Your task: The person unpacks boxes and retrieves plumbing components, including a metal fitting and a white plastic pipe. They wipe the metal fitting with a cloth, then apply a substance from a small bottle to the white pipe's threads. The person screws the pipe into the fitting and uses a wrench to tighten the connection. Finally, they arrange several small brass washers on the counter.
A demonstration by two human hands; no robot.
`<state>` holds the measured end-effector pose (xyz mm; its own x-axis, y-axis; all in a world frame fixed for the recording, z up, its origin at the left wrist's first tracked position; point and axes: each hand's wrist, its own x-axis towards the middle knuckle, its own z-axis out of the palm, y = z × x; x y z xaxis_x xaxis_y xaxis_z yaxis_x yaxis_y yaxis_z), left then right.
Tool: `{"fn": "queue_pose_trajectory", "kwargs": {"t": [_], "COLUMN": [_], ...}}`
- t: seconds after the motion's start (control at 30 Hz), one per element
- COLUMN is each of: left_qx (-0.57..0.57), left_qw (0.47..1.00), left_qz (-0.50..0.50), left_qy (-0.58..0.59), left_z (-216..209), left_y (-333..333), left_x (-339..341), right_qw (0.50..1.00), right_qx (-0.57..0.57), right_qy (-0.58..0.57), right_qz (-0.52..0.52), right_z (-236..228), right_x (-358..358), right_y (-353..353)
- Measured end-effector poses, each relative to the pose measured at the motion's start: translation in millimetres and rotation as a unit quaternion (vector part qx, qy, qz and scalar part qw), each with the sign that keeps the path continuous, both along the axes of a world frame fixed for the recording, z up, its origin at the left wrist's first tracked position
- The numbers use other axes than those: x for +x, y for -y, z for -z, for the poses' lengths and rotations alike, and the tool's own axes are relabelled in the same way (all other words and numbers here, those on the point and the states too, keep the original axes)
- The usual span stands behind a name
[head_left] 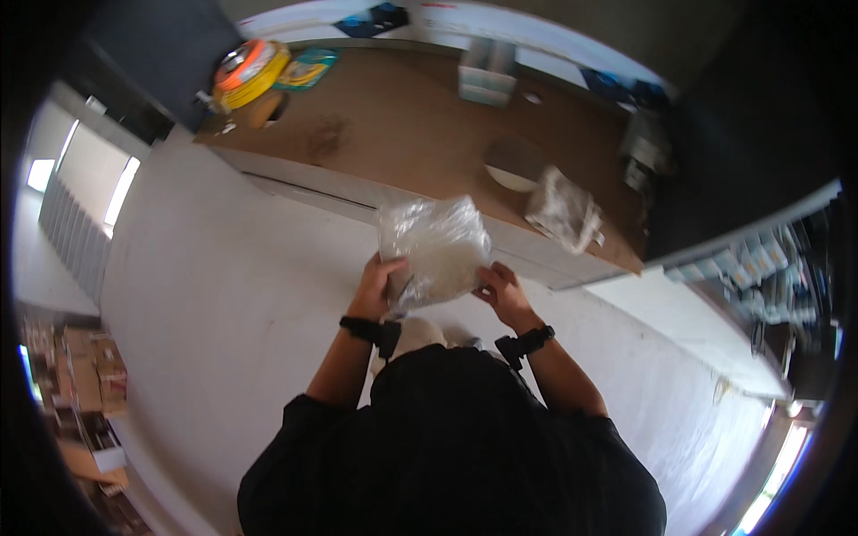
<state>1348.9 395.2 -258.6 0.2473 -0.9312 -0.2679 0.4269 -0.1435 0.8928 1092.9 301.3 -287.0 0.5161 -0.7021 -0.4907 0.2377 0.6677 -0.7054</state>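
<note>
A crinkled clear plastic bag (435, 246) is held up in front of me, between my body and the front edge of the brown counter. Its left side is gripped by my left hand (374, 286), thumb lying over the plastic. My right hand (503, 293) pinches the lower right edge between thumb and fingers. Something pale shows through the plastic, but I cannot make out whether it is contents or the bag's own layers. Both wrists carry black bands with small black devices.
On the brown counter (402, 116) lie orange and yellow tape rolls (250, 73), a green-yellow packet (308, 69), a pale open box (488, 73) and a crumpled whitish cloth bag (563, 210). A round hole (516, 163) pierces its top. Cardboard boxes (94, 371) stand at left; shelves (751, 268) hold packages at right.
</note>
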Motion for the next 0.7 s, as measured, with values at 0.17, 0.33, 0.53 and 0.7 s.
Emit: {"fn": "queue_pose_trajectory", "kwargs": {"t": [0.17,0.33,0.53,0.7], "left_qx": [0.009,-0.002,-0.019,-0.041], "left_qw": [0.962,0.924,0.932,0.926], "left_qz": [-0.199,-0.328,-0.328,-0.299], "left_qy": [-0.185,-0.194,-0.155,-0.228], "left_z": [49,59,31,17], "left_y": [-99,-194,-246,-215], "left_x": [91,197,326,421], "right_qw": [0.957,0.828,0.755,0.805], "right_qx": [0.058,-0.039,-0.145,-0.176], "right_qy": [-0.062,-0.206,-0.163,-0.147], "right_qz": [-0.277,-0.52,-0.618,-0.547], "right_z": [53,46,23,26], "right_x": [126,304,500,577], "right_y": [1,-14,-48,-26]}}
